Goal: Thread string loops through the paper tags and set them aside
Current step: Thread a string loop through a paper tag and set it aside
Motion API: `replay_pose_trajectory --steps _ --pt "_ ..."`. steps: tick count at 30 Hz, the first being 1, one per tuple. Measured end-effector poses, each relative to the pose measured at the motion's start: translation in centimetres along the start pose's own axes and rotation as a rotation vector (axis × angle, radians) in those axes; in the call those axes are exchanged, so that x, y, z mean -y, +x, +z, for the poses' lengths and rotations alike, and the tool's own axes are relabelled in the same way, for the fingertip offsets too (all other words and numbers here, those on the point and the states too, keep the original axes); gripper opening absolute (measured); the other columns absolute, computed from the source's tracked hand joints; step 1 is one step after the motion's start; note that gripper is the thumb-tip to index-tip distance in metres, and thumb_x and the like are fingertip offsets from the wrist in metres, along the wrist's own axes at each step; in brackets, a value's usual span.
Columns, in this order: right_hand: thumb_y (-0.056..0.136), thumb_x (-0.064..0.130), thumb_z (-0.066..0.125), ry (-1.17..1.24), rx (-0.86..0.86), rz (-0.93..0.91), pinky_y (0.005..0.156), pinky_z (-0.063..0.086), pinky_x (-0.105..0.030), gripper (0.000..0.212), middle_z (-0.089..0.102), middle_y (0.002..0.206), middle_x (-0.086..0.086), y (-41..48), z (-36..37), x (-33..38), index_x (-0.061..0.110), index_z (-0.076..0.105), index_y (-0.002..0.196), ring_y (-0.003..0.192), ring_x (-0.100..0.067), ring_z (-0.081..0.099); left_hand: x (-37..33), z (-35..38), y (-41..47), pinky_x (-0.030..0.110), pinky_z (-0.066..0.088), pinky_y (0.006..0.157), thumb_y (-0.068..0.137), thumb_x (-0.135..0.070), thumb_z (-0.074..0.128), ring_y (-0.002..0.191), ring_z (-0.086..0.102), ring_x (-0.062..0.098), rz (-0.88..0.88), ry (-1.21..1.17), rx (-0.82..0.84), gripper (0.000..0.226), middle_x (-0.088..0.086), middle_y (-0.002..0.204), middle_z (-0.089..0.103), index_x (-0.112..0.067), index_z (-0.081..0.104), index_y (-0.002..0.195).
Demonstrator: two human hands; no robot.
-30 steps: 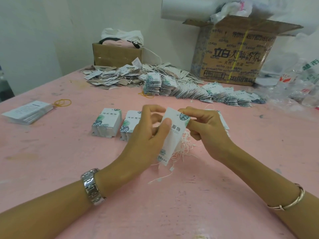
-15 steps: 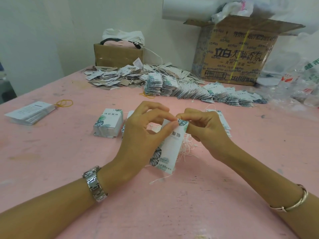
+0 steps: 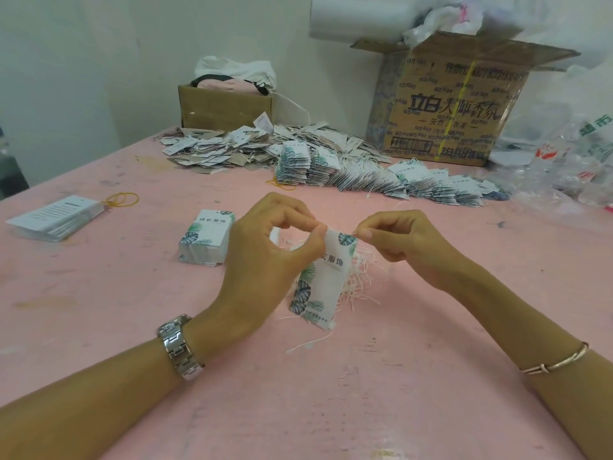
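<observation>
My left hand (image 3: 262, 257) pinches the top edge of a white paper tag (image 3: 326, 280) printed with green leaves, which hangs down above the pink table (image 3: 331, 393). My right hand (image 3: 404, 244) pinches a thin white string at the tag's top right corner. A tangle of white string loops (image 3: 360, 283) lies on the table behind the tag. A stack of unthreaded tags (image 3: 207, 237) sits left of my left hand. A long row of threaded tags (image 3: 381, 180) lies farther back.
A flat stack of white cards (image 3: 54, 217) and yellow rubber bands (image 3: 122, 199) lie at the left. A loose heap of tags (image 3: 225, 147), a small cardboard box (image 3: 225, 106), a large printed cardboard box (image 3: 454, 104) and plastic bags (image 3: 574, 167) stand at the back.
The tag has swung from tilted to hanging down. My left thumb and finger moved up to its top edge, and my right hand drew slightly right with the string.
</observation>
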State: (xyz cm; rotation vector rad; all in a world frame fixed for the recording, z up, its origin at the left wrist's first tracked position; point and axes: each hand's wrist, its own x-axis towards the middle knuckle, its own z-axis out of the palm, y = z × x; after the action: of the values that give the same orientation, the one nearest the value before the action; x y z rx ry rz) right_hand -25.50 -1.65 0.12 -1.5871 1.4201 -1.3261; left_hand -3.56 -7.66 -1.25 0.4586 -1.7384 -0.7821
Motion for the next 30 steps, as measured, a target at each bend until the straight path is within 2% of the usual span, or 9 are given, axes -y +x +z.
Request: replay_pose_trajectory --steps 5,10,15,19,24,28,30 --pt "0.074 0.03 0.077 0.114 -0.038 0.064 0.046 0.028 -0.019 0.021 0.038 0.056 0.001 0.4 -1.7 -1.1 0.013 0.079 0.085 0.049 -0.011 0.029 0.5 -0.2 0.3 0.033 0.052 0.084 0.08 -0.007 0.075 0.088 0.067 0.006 -0.111 -0.099 -0.011 0.016 -0.01 0.086 0.073 -0.021 0.07 0.074" --pt "0.073 0.023 0.074 0.16 -0.137 0.151 0.046 0.033 -0.017 0.02 0.049 0.06 0.002 0.6 -2.3 -1.8 0.01 0.079 0.086 0.051 -0.009 0.038 1.0 -0.2 0.5 0.032 0.053 0.078 0.085 -0.008 0.071 0.087 0.07 0.007 -0.125 -0.118 -0.026 0.015 -0.014 0.085 0.075 -0.02 0.065 0.077" --pt "0.074 0.02 0.071 0.235 -0.211 0.208 0.049 0.04 -0.016 0.02 0.055 0.064 -0.001 0.7 -2.5 -2.1 0.007 0.077 0.088 0.054 -0.008 0.044 1.4 -0.2 0.6 0.035 0.053 0.078 0.089 -0.014 0.068 0.084 0.069 0.01 -0.111 -0.098 -0.026 0.014 -0.014 0.083 0.075 -0.021 0.06 0.08" --pt "0.083 0.013 0.06 0.367 -0.133 0.194 0.059 0.046 -0.017 0.024 0.057 0.075 -0.002 0.9 -2.3 -1.8 0.0 0.072 0.1 0.061 -0.007 0.05 1.5 0.0 0.5 0.033 0.052 0.075 0.093 -0.017 0.066 0.08 0.068 0.01 -0.106 -0.141 -0.007 0.006 -0.01 0.081 0.074 -0.015 0.062 0.089" --pt "0.096 -0.006 0.04 0.446 0.017 0.18 0.07 0.049 -0.019 0.031 0.058 0.084 -0.003 0.7 -0.7 -0.1 -0.003 0.065 0.116 0.071 -0.009 0.053 1.5 0.4 0.3 0.037 0.053 0.082 0.093 -0.021 0.067 0.085 0.069 0.012 -0.135 -0.161 0.067 0.004 -0.009 0.084 0.074 -0.02 0.068 0.096" --pt "0.093 0.002 0.049 0.377 0.053 0.087 0.065 0.049 -0.019 0.029 0.064 0.08 -0.002 0.0 0.9 0.9 0.001 0.064 0.118 0.066 -0.009 0.055 1.5 0.5 0.1 0.037 0.054 0.087 0.093 -0.017 0.065 0.089 0.069 0.009 -0.152 -0.163 0.12 0.012 -0.011 0.09 0.076 -0.02 0.071 0.104" --pt "0.088 0.008 0.055 0.374 0.026 0.043 0.065 0.052 -0.018 0.033 0.07 0.082 -0.006 -0.1 1.4 1.4 0.002 0.062 0.119 0.067 -0.011 0.062 1.5 0.5 0.0 0.037 0.054 0.089 0.093 -0.016 0.065 0.09 0.069 0.007 -0.159 -0.171 0.133 0.016 -0.011 0.092 0.076 -0.018 0.072 0.107"
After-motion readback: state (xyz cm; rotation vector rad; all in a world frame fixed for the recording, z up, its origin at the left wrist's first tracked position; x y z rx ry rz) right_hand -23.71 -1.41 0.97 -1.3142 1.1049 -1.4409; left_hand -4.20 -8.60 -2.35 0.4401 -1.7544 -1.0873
